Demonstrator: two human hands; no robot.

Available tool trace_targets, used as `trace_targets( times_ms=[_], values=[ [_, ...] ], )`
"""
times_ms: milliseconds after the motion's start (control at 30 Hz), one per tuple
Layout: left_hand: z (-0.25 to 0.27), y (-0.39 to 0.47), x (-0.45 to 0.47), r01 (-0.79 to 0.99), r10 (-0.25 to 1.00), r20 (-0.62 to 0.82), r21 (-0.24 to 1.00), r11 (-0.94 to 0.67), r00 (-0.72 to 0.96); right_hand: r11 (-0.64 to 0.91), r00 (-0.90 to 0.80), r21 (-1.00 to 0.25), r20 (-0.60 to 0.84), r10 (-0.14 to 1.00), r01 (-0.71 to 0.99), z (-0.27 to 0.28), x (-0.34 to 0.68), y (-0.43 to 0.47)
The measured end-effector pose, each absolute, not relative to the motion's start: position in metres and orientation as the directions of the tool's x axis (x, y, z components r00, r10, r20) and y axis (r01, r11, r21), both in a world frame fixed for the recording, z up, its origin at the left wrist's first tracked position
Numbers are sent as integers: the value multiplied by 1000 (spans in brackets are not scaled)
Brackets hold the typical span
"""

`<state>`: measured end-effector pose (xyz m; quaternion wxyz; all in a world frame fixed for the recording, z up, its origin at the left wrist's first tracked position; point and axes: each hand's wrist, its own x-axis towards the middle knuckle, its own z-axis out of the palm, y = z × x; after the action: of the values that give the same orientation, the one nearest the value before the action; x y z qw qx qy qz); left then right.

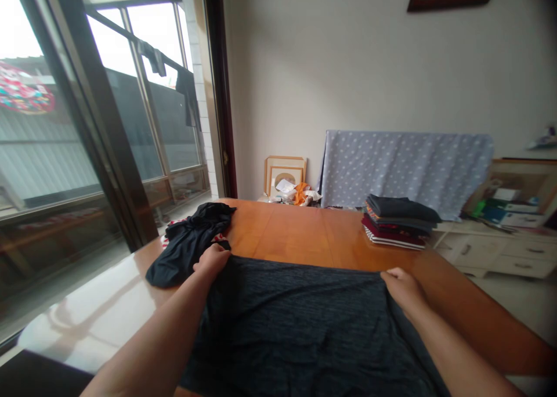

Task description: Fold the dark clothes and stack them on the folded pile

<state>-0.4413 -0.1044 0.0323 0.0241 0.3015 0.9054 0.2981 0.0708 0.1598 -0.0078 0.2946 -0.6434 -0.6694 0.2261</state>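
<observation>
A dark heathered garment (304,321), perhaps a shirt, is stretched wide over the near part of the wooden table (296,228). Its lower part runs out of view at the bottom. At its far left corner my left hand (213,257) is closed on the cloth. My right hand (398,284) pinches the far right corner, and the edge between them is pulled nearly straight. Close beyond my left hand lies a crumpled black garment (178,260), with red-and-white cloth (164,241) showing from under it.
A stack of folded clothes (398,223) stands at the table's far right. Behind it hangs a grey dotted cloth (404,165). Picture frames (285,165) lean on the wall, a white cabinet (500,249) stands right, and a glass door (87,124) is at left.
</observation>
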Motion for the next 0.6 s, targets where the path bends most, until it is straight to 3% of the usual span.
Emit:
trace_targets(
  times_ms=[100, 333, 600],
  values=[
    [30, -99, -439, 511, 540, 118, 538, 670, -833, 80, 16, -651, 140, 990, 755, -15, 76, 167],
    [20, -68, -424, 561, 527, 234, 535, 632, -817, 95, 56, -582, 236, 970, 808, -20, 92, 196],
    [23, -32, -411, 572, 520, 258, 509, 643, -815, 81, 49, -538, 222, 974, 839, -18, 97, 231]
  ],
)
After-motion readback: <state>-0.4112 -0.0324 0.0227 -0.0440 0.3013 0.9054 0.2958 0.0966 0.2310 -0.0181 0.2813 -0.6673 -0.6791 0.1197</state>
